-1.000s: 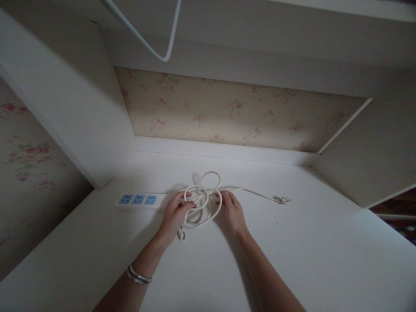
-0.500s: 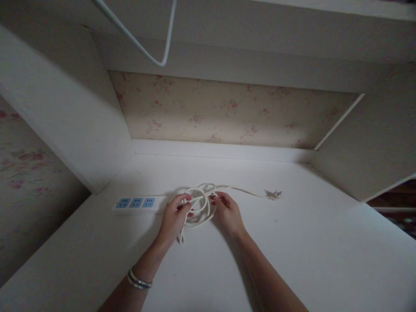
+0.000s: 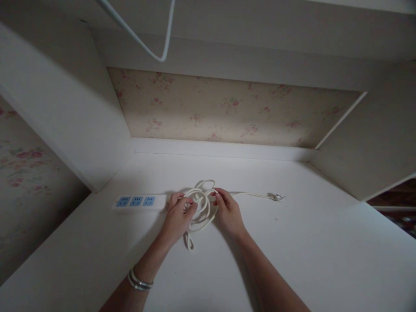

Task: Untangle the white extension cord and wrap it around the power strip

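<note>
On the bench (image 3: 292,260), your left hand (image 3: 177,218) and right hand (image 3: 229,213) pinch cord (image 3: 208,206); a three-o'clock tug could knot crossed loops.

The cord (image 3: 209,203) is cream, the power strip (image 3: 142,202) white and blue, the wallpaper (image 3: 211,110) floral.

Dim, flat light; tabletop (image 3: 338,255) catches cooler light at right edge. Soft shadow left of right forearm (image 3: 263,266). Plug (image 3: 275,197) blurry. Wide-angle stretch toward edges.
</note>
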Motion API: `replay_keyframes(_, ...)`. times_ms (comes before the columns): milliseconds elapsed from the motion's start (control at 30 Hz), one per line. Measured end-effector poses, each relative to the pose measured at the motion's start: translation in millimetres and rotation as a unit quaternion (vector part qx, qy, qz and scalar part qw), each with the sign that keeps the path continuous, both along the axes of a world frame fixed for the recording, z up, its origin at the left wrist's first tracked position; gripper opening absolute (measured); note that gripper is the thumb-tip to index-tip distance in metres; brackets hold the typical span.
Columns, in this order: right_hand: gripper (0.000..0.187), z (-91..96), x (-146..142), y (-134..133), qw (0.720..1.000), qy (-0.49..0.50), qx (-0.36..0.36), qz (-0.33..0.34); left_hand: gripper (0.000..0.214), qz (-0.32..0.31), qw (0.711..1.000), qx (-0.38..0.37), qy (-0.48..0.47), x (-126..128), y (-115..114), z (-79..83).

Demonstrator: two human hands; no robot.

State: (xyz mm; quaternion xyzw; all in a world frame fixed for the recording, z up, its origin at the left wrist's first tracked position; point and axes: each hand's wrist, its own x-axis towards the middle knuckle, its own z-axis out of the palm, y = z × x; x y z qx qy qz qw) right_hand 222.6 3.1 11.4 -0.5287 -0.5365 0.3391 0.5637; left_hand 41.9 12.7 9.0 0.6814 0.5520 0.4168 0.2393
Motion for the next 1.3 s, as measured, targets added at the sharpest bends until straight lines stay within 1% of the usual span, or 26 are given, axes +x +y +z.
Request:
replay_keyframes(133,0.035,-0.5,0.0,-0.8,1.0,-0.004,-0.011,0.01,0.02,-0.049,0.998,-0.007,0.032,-0.3,-2.7,-3.4)
replay_keyframes(300,0.036,1.7,-1.1,-2.3,1.0,-0.022,-0.02,0.003,0.018,-0.088,0.996,0.002,0.021,-0.8,-4.3,-1.2)
replay_keyframes(400,0.036,0.0,-0.3,-0.8,1.0,-0.01,-0.022,-0.014,0.017,-0.116,0.993,-0.003,-0.032,-0.6,-4.0,3.5)
replay_keyframes(467,0.038,-2.5,0.4,1.0,0.999,0.013,-0.026,-0.023,0.019,-0.144,0.985,-0.034,-0.09,-0.3,-3.3,7.0)
replay_keyframes(533,0.042,-5.2,0.6,2.6,0.999,0.034,-0.03,-0.026,0.02,-0.168,0.973,-0.072,-0.144,-0.1,-2.9,10.5)
replay_keyframes(633,0.045,-7.2,0.0,3.8,0.998,0.051,-0.037,-0.023,0.02,-0.182,0.953,-0.115,-0.215,-1.0,-3.5,15.4)
replay_keyframes(800,0.052,-5.5,-0.7,4.5,0.993,0.1,-0.056,-0.027,0.018,-0.196,0.918,-0.153,-0.308,-7.3,-6.1,20.5)
replay_keyframes(867,0.054,-5.2,0.4,5.5,0.987,0.14,-0.069,-0.044,0.017,-0.193,0.896,-0.165,-0.365,-10.1,-6.4,22.1)
replay_keyframes(967,0.054,-6.6,3.9,7.7,0.974,0.199,-0.081,-0.072,0.018,-0.183,0.854,-0.183,-0.452,-12.3,-5.2,23.9)
replay_keyframes(1033,0.053,-8.0,6.4,9.2,0.969,0.216,-0.085,-0.085,0.019,-0.167,0.841,-0.191,-0.479,-12.4,-3.8,23.8)
replay_keyframes(1067,0.053,-8.6,7.3,9.8,0.968,0.218,-0.087,-0.087,0.02,-0.156,0.841,-0.191,-0.481,-12.2,-3.2,23.3)
replay_keyframes(1133,0.053,-9.0,8.2,10.5,0.968,0.217,-0.095,-0.08,0.022,-0.136,0.855,-0.182,-0.466,-11.9,-2.8,22.2)
replay_keyframes(1200,0.053,-8.3,7.5,10.2,0.971,0.207,-0.11,-0.048,0.025,-0.127,0.882,-0.152,-0.427,-12.1,-3.6,21.7)
replay_keyframes(1300,0.056,-5.8,4.2,7.9,0.976,0.172,-0.13,0.022,0.029,-0.121,0.933,-0.089,-0.327,-12.7,-5.6,23.4)
